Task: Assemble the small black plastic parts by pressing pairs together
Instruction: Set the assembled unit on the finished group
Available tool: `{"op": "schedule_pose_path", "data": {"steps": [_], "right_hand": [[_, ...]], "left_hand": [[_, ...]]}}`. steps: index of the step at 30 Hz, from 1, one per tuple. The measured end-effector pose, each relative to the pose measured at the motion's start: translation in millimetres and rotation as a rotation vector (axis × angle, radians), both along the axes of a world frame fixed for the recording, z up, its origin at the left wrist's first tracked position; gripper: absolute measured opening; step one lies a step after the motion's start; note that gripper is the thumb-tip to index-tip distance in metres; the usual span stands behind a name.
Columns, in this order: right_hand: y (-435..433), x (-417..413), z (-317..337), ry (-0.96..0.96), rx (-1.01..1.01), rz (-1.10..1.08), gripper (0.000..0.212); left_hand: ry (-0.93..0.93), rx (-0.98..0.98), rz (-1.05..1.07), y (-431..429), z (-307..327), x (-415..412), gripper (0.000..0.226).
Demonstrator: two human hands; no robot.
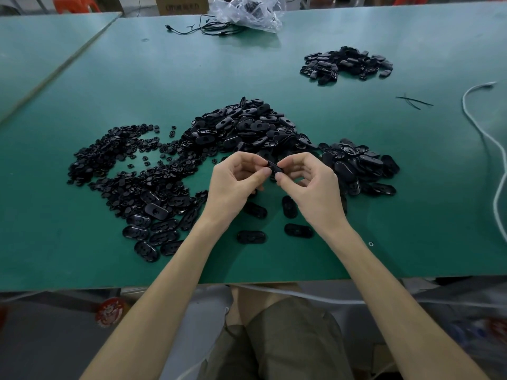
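Pinching one small black part [273,167] with left hand [236,185] and right hand [308,187], just over the green table [164,78] by the big pile [247,127]; might slip and fall if squeezed crooked.

Left hand [233,179] and right hand [310,182] bare, nails short. Forearms [170,283] bare all the way to the near frame edge. Olive-khaki shorts [288,338] near centre: loose, creased fabric, bare leg [240,303] showing left of the hem
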State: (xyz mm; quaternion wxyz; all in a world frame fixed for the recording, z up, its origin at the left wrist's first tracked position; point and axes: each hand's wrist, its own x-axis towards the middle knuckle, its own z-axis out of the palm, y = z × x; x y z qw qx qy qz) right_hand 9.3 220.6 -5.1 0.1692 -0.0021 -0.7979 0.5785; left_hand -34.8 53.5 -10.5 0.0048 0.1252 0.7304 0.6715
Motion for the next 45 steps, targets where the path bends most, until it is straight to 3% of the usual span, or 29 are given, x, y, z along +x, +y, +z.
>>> {"op": "schedule_pose_path", "data": {"steps": [12, 24, 34, 45], "right_hand": [[1.6, 1.4, 0.8, -0.021, -0.003, 0.012, 0.017], [3.5, 5.6, 2.2, 0.009, -0.105, 0.082, 0.020], [4.7, 4.9, 2.1, 0.034, -0.173, 0.112, 0.019], [2.3, 2.3, -1.8, 0.007, -0.039, 0.089, 0.010]], "left_hand": [[0.014, -0.033, -0.040, 3.1, 1.6, 2.0, 0.013], [-0.017, -0.013, 0.042, 2.4, 2.4, 4.5, 0.030], [0.043, 0.059, -0.055, -0.1, 4.3, 6.1, 0.016], [0.080, 0.089, 0.045, -2.2, 2.0, 3.0, 0.019]]}}
